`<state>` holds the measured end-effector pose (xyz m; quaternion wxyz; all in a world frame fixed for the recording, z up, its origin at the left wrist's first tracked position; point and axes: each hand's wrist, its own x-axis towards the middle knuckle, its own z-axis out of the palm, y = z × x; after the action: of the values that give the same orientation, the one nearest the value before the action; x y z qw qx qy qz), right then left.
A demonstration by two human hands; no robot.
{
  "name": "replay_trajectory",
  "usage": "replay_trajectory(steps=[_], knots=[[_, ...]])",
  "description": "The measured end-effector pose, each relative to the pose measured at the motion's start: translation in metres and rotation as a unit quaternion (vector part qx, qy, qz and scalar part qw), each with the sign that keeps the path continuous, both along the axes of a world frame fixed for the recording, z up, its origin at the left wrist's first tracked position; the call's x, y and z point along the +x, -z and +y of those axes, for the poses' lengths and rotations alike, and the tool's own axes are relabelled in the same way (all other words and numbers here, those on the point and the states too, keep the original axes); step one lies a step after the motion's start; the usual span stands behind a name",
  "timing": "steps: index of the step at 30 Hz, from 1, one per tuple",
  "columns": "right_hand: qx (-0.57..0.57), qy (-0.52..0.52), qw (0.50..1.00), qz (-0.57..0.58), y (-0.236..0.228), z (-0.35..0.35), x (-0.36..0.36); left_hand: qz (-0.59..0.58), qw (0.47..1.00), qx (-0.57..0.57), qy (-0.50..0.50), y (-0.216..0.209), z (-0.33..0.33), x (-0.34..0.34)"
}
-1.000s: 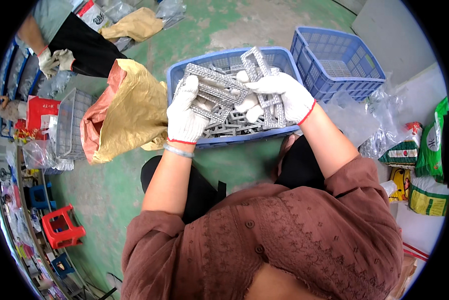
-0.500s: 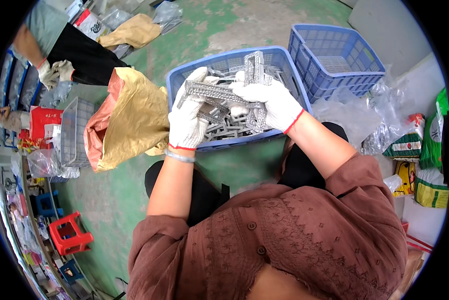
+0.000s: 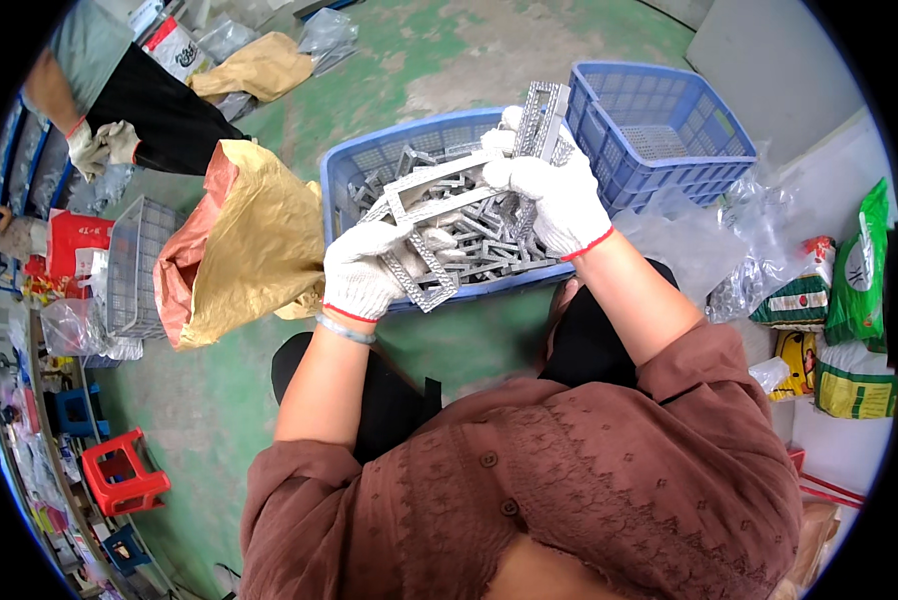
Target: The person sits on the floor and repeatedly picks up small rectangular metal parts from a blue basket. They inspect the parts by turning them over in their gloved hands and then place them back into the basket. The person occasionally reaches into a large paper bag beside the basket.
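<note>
Both my hands wear white knitted gloves with red cuffs. My left hand (image 3: 364,272) is closed on a grey rectangular metal frame (image 3: 431,284) that tilts down over the crate's near rim. Another long metal frame (image 3: 439,212) spans the space between my hands, crossing the first; its far end meets my right fingers. My right hand (image 3: 561,200) grips an upright metal frame (image 3: 541,122), with more grey metal below its palm. Beneath both hands is a blue plastic crate (image 3: 331,185) holding many loose frames (image 3: 484,232). Some fingertips are hidden behind the metal.
A second blue crate (image 3: 659,170) stands at the far right, beside clear plastic bags (image 3: 739,235). On the left are a yellow woven sack (image 3: 254,240), a grey crate (image 3: 134,270) and a red stool (image 3: 124,472). Another person's gloved hands (image 3: 102,148) show at the upper left.
My hands have moved apart, the left one lower and nearer me. The metal frames between them have turned, so their openings show. The view has shifted slightly.
</note>
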<state>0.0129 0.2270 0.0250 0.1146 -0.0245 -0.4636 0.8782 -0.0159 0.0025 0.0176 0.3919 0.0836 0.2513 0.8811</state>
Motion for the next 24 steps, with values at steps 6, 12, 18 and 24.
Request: replay_trajectory(steps=[6, 12, 18, 24], knots=[[0.011, -0.046, 0.995, 0.09, 0.003, 0.006, 0.003, 0.094, 0.977, -0.156, -0.109, 0.004, 0.001, 0.003], [0.042, -0.042, 0.996, 0.069, 0.0, 0.005, 0.001, 0.218, 0.933, -0.225, -0.177, -0.006, -0.003, 0.009], [0.054, -0.049, 0.995, 0.06, 0.0, 0.003, 0.001, 0.298, 0.89, -0.284, -0.198, -0.007, -0.01, 0.008], [0.005, -0.089, 0.99, 0.11, 0.008, 0.008, -0.002, 0.392, 0.839, -0.298, -0.231, -0.008, -0.009, 0.006]])
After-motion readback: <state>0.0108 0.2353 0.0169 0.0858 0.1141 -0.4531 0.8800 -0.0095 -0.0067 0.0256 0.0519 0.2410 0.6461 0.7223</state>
